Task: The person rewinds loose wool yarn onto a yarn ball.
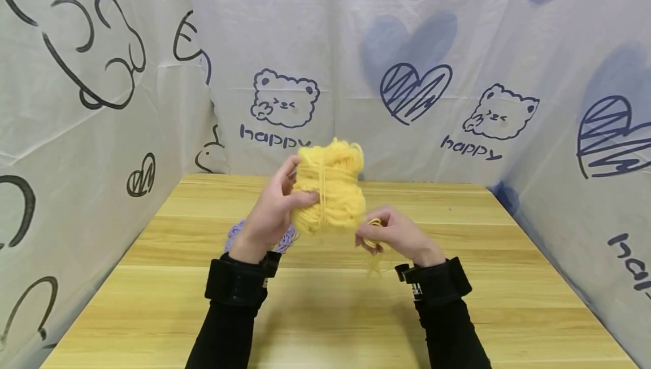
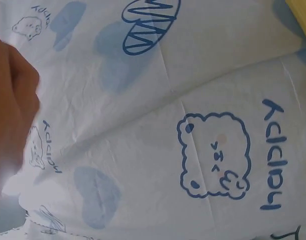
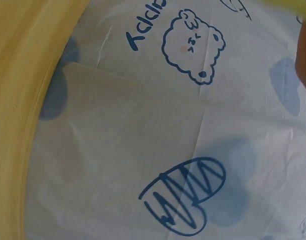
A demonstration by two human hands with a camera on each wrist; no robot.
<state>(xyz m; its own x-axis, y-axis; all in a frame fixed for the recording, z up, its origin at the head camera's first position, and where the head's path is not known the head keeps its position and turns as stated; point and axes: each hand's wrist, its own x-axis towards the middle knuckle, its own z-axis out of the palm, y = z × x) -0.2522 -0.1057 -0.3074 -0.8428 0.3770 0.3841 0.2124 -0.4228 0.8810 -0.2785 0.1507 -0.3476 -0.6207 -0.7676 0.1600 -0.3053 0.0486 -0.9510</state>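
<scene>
A fluffy bundle of yellow yarn (image 1: pixel 330 188) is held up above the wooden table (image 1: pixel 335 312). My left hand (image 1: pixel 272 211) grips its left side, thumb across the front. A single yellow strand runs down the front of the bundle. My right hand (image 1: pixel 394 236) sits lower right of the bundle and pinches a loop of yellow strand (image 1: pixel 374 223) between curled fingers. A loose end of yarn dangles under that hand. The left wrist view shows only part of my hand (image 2: pixel 13 120) against the printed cloth. The right wrist view catches a sliver of yellow yarn (image 3: pixel 293 6) at the top edge.
A purple yarn bundle (image 1: pixel 285 239) lies on the table behind my left wrist, mostly hidden. White cloth (image 1: pixel 407 47) printed with bears, hearts and "happy" walls the table on the left, back and right. The table edge (image 3: pixel 23 100) shows in the right wrist view.
</scene>
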